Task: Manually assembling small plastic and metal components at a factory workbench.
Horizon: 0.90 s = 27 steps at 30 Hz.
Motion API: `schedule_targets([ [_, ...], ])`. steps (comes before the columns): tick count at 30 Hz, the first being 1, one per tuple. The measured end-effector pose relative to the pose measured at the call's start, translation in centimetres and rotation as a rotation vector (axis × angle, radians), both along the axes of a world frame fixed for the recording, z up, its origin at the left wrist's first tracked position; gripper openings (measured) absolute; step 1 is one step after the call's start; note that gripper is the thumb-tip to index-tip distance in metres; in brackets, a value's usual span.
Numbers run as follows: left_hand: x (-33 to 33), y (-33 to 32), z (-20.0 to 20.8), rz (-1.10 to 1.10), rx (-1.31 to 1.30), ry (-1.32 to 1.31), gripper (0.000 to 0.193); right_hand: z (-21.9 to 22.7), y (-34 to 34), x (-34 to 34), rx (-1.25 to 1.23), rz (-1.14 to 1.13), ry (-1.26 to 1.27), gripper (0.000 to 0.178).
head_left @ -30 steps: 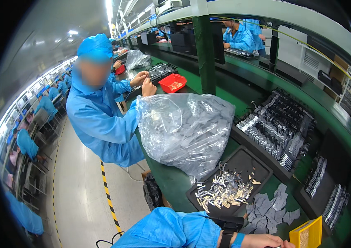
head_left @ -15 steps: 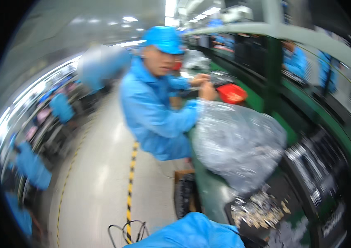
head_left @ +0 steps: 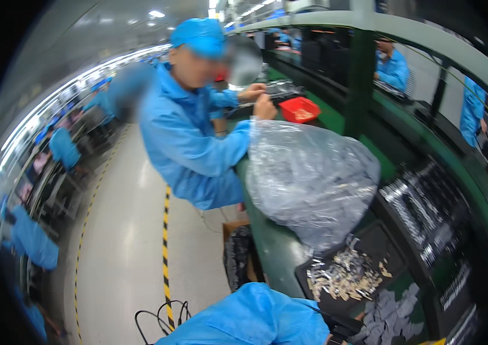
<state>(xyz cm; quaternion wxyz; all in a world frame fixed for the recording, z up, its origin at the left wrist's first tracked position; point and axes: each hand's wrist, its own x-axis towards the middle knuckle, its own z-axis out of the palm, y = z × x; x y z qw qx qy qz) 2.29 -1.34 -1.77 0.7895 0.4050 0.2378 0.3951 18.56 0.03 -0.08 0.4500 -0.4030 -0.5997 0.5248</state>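
Observation:
My left arm in a blue sleeve (head_left: 249, 316) reaches in from the lower edge toward the bench on the right. At its cuff a dark shape (head_left: 344, 325) covers most of my left hand, so its fingers and any grip cannot be made out. Beside it lies a pile of grey flat pieces (head_left: 390, 313). Just beyond, a black tray (head_left: 307, 276) holds a heap of small beige and silvery parts (head_left: 347, 276). My right hand is out of the picture.
A large clear plastic bag of grey pieces (head_left: 313, 178) stands on the green bench (head_left: 272, 236). A co-worker in blue (head_left: 186, 132) works beyond it near a red bin (head_left: 299, 109). Black trays of parts (head_left: 427, 213) line the right. A lined carton (head_left: 241, 253) stands below the bench.
The view has turned slightly right and sharpened, so the bench, bag and co-worker appear further left. More of the grey pieces now shows. The co-worker's hands stay raised near the red bin.

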Motion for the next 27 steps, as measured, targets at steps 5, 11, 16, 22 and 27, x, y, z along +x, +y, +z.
schedule_targets([
  [5,-1.2,0.2,2.2,-0.041,0.077,0.020,0.037,4.3,-0.7,-2.7,-0.048,-0.085,-0.094,0.012],
  [11,-1.7,-0.7,3.3,0.121,0.192,0.052,0.038,0.0,-0.4,-0.3,-0.119,-0.095,-0.020,0.004],
  [16,-2.3,0.0,3.6,0.206,0.293,0.455,0.042,1.1,0.8,-1.7,0.114,-0.083,-0.060,0.003],
  [22,-2.2,1.1,2.9,0.255,0.379,0.536,0.040,1.6,0.4,-0.7,-0.234,-0.051,0.200,0.014],
  [27,-2.1,1.6,3.1,0.305,0.168,0.465,0.035,0.9,0.5,-0.6,-0.318,0.010,0.293,0.013],
])
